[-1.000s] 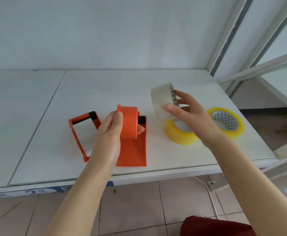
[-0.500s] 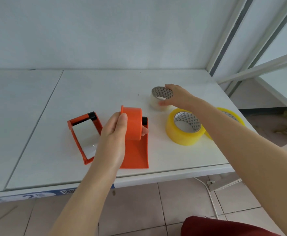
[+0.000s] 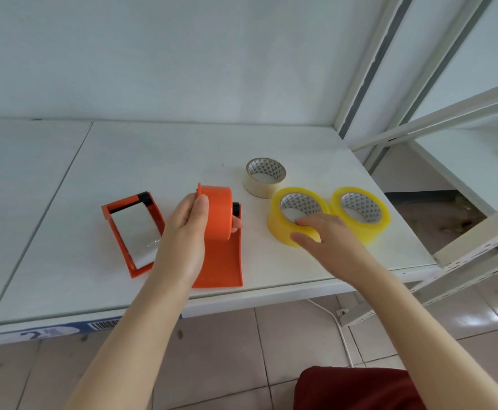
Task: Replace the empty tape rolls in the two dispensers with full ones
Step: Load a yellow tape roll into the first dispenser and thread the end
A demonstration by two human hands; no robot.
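Note:
My left hand [image 3: 182,232] grips the round hub of an orange tape dispenser [image 3: 219,214] that stands on the white table [image 3: 168,155]. A second orange dispenser [image 3: 132,229] lies flat to its left, with a clear strip inside its frame. My right hand [image 3: 330,241] rests on the nearer full yellow tape roll [image 3: 280,211], fingers over its inner rim and thumb against its outer wall. Another full yellow roll [image 3: 360,214] lies just right of it. A nearly empty pale roll [image 3: 264,184] lies flat behind them.
The table's front edge runs just below the dispensers, with tiled floor beneath. A white metal shelf frame [image 3: 463,250] stands at the right end of the table. A white cable [image 3: 339,327] hangs below the edge.
My right hand set the pale roll down flat at the back, let it go and came back onto the nearer yellow roll. My left hand kept its hold on the dispenser.

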